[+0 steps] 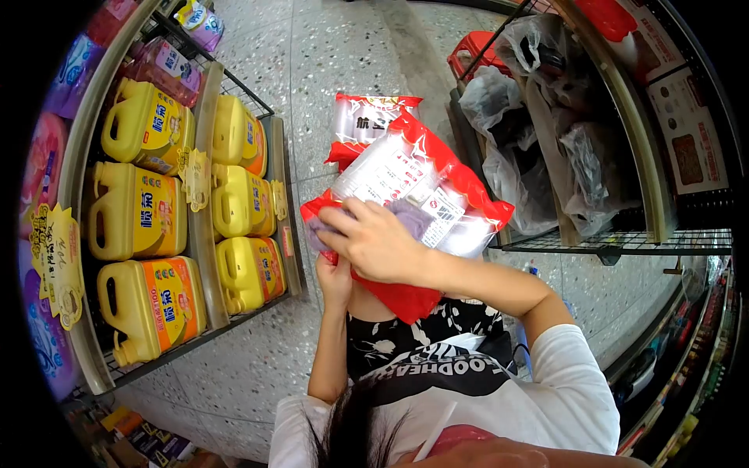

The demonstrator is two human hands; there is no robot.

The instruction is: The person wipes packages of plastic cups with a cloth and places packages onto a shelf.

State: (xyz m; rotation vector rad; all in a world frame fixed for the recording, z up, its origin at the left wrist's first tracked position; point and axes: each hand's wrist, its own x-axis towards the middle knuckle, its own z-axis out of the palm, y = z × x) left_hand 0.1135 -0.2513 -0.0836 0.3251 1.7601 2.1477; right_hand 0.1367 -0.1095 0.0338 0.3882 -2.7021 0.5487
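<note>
A large plastic package with red edges and white printed labels (382, 168) lies tilted over my lap. My right hand (382, 242) presses a purple-grey cloth (413, 218) against its near left part, with the fingers bent over the cloth. Below it, my left hand (334, 281) grips the package's near left edge, its fingertips partly hidden by the right hand and the cloth. Just beyond lies another red-edged package (359, 117) with dark characters, partly covered by the first.
On the left, a shelf rack (211, 117) holds several yellow jugs (136, 210). A rack at right (624, 101) carries plastic bags (589, 171) with dark contents. Behind it sits a red basket (472, 53) on the speckled floor (328, 39).
</note>
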